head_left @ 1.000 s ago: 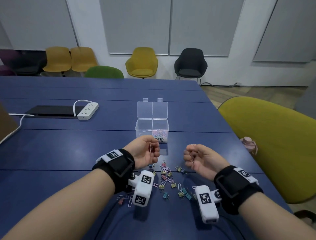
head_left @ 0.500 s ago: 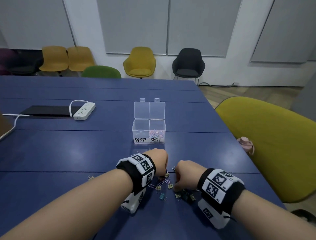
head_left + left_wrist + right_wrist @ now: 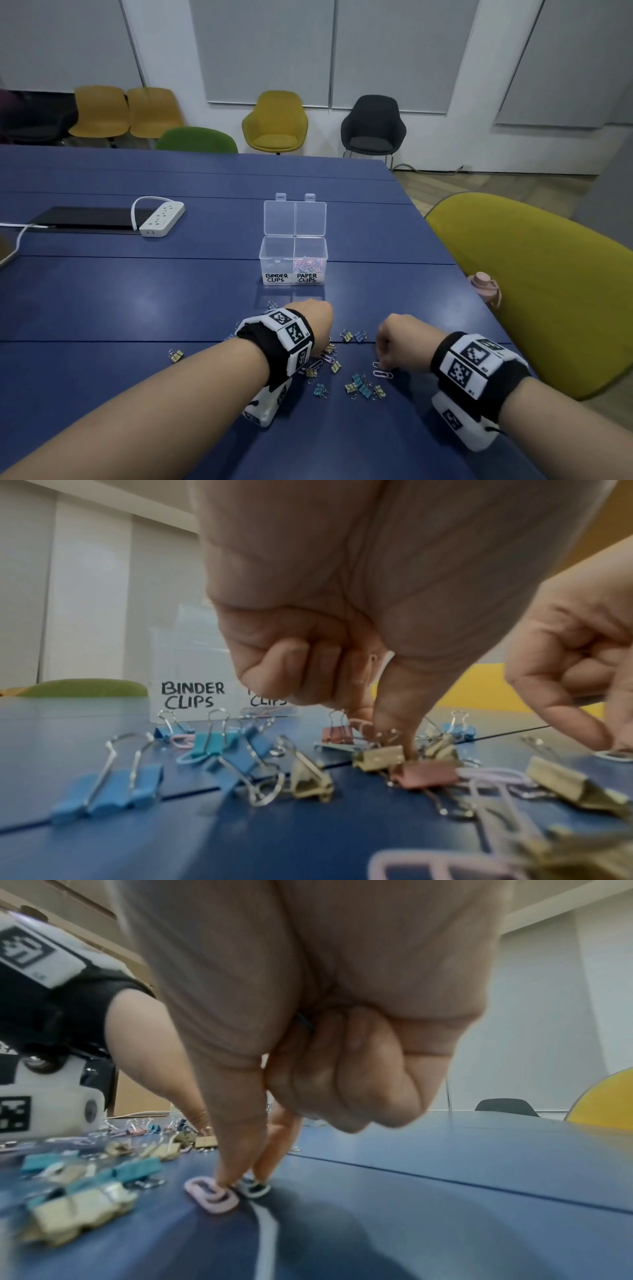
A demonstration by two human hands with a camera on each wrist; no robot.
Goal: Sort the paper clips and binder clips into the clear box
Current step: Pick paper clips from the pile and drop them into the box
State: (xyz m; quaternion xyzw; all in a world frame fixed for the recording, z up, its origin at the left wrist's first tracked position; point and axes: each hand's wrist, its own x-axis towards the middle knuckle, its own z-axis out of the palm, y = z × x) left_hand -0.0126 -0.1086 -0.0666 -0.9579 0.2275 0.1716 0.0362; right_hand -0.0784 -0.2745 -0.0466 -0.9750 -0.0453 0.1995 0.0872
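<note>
Pastel plastic coats the paper clips, and this makes them slippery and flat against the blue table (image 3: 171, 301). My right hand (image 3: 399, 337) is low at the right edge of the pile. Its thumb and first finger are brought together with their tips on the table, touching a pink paper clip (image 3: 211, 1194) and a second, darker one just beside it. The other fingers are curled into the palm, and a thin dark piece shows between them; I think it is a clip already collected, but I cannot be sure. My left hand (image 3: 313, 320) is in the middle of the pile. Its thumb and first finger come together among the binder clips (image 3: 378, 756), near a pink paper clip, and another pale clip seems kept in the curled fingers; whether the tips already pinch something, I cannot tell.

To do this step well, I would slide the flat clip a little with the thumb so one end rises, then pinch it by the edge. I would take only paper clips now and not drag the binder clips with them.

The clear box (image 3: 293, 260) stands open beyond the pile, well apart from both hands. Its right compartment, labelled PAPER CLIPS, holds a pastel heap; the left one, labelled BINDER CLIPS, looks almost empty. Many gold, blue and pink binder clips remain scattered on the table.
</note>
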